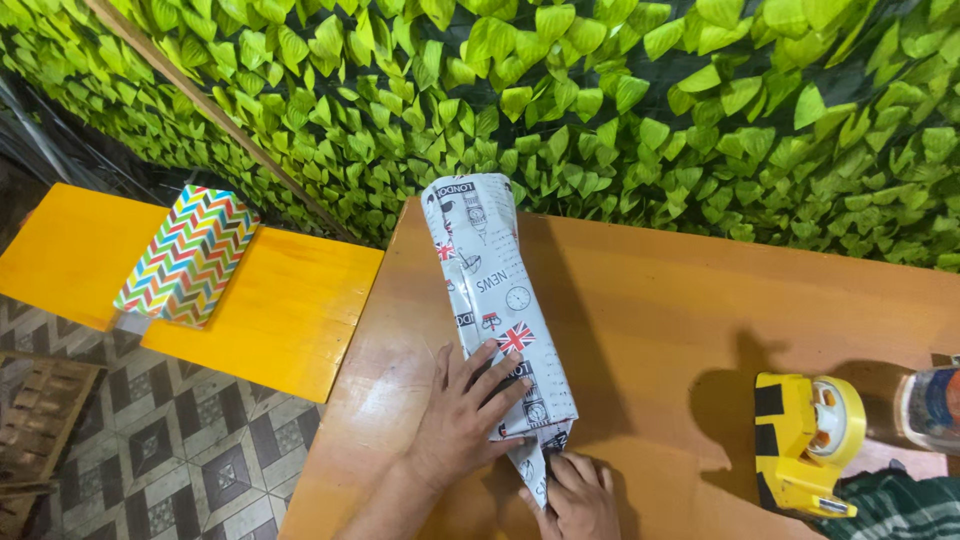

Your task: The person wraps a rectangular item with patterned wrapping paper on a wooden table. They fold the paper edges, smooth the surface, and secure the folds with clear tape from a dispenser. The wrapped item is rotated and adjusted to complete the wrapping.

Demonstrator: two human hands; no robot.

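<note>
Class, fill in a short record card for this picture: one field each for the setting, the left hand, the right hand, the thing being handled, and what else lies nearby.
Setting: wooden table beside a wall of green leaves
Left hand: flat on the wrapped parcel, fingers spread
Right hand: pinching the folded paper at the parcel's near end
Thing handled: long parcel in grey printed wrapping paper, lying on the table
Nearby: yellow tape dispenser; clear bottle; zigzag-patterned box on a yellow bench
</note>
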